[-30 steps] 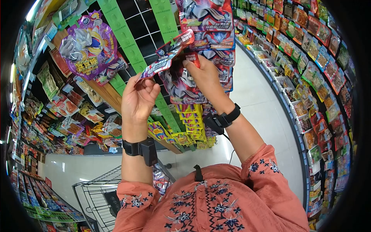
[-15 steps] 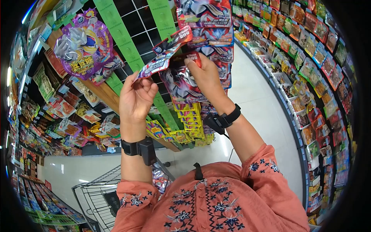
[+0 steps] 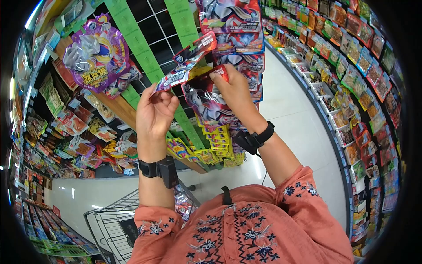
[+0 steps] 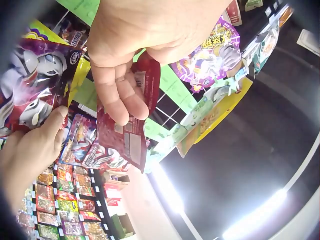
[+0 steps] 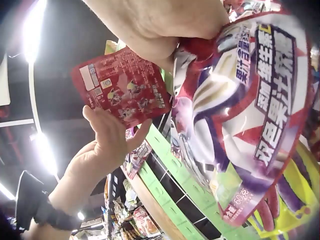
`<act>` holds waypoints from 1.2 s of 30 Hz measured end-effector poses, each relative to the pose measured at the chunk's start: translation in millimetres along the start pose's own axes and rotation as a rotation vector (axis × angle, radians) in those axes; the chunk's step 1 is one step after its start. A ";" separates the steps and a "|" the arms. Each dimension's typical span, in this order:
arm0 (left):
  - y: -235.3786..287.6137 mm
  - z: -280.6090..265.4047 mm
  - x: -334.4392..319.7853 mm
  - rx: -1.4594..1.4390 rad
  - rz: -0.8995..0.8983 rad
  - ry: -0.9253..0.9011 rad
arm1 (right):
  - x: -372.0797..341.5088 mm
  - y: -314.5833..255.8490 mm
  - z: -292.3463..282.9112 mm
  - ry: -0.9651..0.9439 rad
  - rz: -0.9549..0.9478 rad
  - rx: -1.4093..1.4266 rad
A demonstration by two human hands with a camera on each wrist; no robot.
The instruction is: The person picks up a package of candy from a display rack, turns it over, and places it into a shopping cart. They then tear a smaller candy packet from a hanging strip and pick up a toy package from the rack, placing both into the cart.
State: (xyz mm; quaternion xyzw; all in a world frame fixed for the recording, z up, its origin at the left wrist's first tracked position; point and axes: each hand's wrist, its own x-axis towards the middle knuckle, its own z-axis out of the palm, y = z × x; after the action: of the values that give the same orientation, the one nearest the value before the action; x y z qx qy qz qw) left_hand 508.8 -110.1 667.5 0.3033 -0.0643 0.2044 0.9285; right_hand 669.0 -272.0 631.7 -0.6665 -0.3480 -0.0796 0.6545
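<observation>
My left hand (image 3: pixel 154 115) pinches one end of a shiny candy pouch (image 3: pixel 187 68) between thumb and fingers. The pouch is tilted, and its red printed back (image 5: pixel 125 87) faces the right wrist camera. With thumb on top, my right hand (image 3: pixel 237 90) grips the upper edge of a second pouch (image 3: pixel 209 103), which hangs front outward with silver-and-red hero artwork. The two pouches are close together, the left one slightly higher. Behind the right hand hangs a column of similar pouches (image 3: pixel 235 17). A large purple pouch (image 3: pixel 97 55) hangs left of both hands.
Green hanging strips (image 3: pixel 140 42) run down a black grid beside a wooden post (image 3: pixel 118 108). Small yellow packets (image 3: pixel 220 143) hang below the hands. A wire shopping cart (image 3: pixel 110 215) stands at lower left. Across the aisle floor (image 3: pixel 299 132) curves a shelf of packaged snacks (image 3: pixel 351 92).
The pouch in my right hand has dropped and swung slightly away from the left one, uncovering a yellow patch between them. My left hand and its pouch have barely shifted.
</observation>
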 end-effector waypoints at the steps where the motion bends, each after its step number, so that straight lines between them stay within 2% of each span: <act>1: -0.4 0.1 0.4 0.002 0.001 0.001 | -0.4 -0.7 0.7 0.004 -0.006 0.051; 4: -0.6 -0.2 -0.7 0.002 0.008 0.009 | -2.2 1.0 4.9 0.036 -0.084 0.083; 10: -8.1 1.4 -3.5 0.025 -0.010 0.043 | 1.5 1.9 10.0 0.055 -0.086 0.079; 13: -10.6 -3.5 -4.7 0.043 -0.043 0.079 | 6.7 2.0 11.4 0.096 -0.151 0.064; 21: -12.6 -10.6 -4.6 0.014 -0.043 0.087 | 7.2 -6.0 6.1 0.059 -0.148 0.110; 28: -11.8 -13.8 -4.5 0.024 -0.055 0.066 | 4.5 -11.9 -3.3 0.005 -0.127 0.194; 33: -14.7 -17.1 -7.3 0.104 -0.072 0.071 | -22.8 -16.9 -15.6 -0.102 0.040 0.170; 36: -23.5 -24.4 -10.8 0.105 -0.093 0.061 | -39.9 -9.2 -12.5 -0.096 0.035 0.228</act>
State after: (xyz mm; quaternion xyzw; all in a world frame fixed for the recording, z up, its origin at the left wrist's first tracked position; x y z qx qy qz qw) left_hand 508.7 -116.6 632.5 0.3480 -0.0110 0.1733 0.9213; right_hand 638.4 -298.8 618.5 -0.5968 -0.3741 0.0041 0.7098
